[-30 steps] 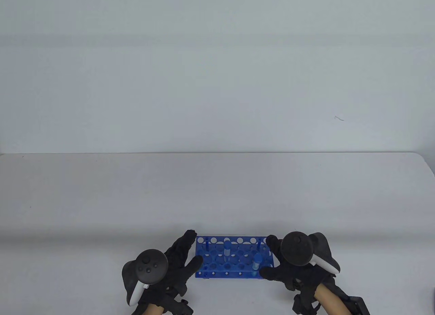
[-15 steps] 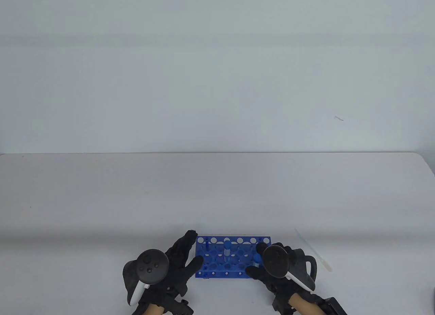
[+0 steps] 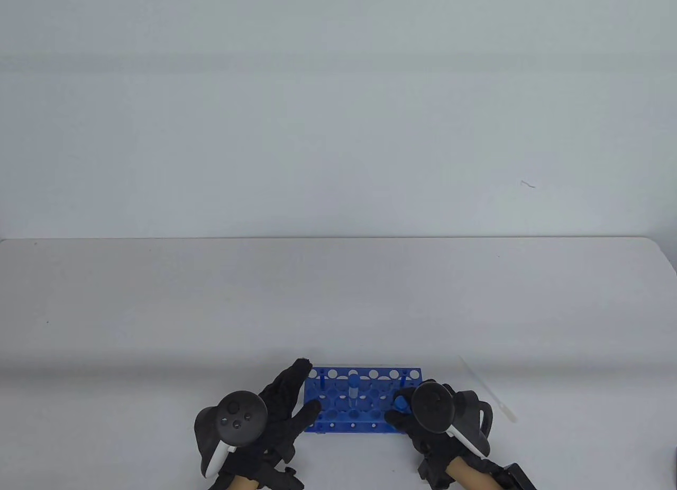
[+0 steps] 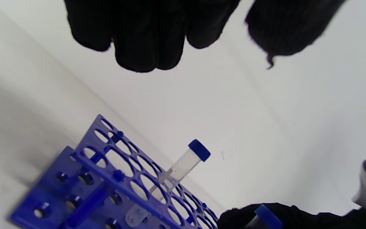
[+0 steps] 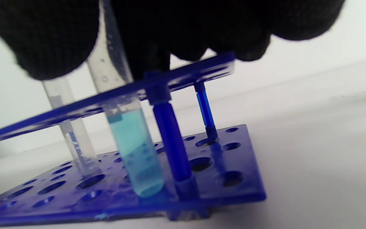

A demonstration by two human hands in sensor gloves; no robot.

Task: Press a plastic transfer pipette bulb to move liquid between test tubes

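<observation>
My right hand [image 3: 423,421] is at the right end of the blue plastic perforated test tube rack [image 3: 365,400], which stands near the front edge of the white table [image 3: 338,299]. My right fingers [image 5: 52,41] close around the top of the clear blue-capped tube of turquoise liquid [image 5: 132,146], which stands in a hole at that end of the rack, its rounded bottom close to the lower plate.

My left hand [image 3: 264,410] rests at the rack's left end, fingers [image 4: 145,35] spread and holding nothing, the thumb touching the rack's front left corner.

A second clear tube with a blue cap [image 4: 183,165], seemingly empty, stands in the middle of the rack. The clear plastic transfer pipette [image 3: 489,389] lies on the table just beside my right hand, towards the right edge, untouched.
</observation>
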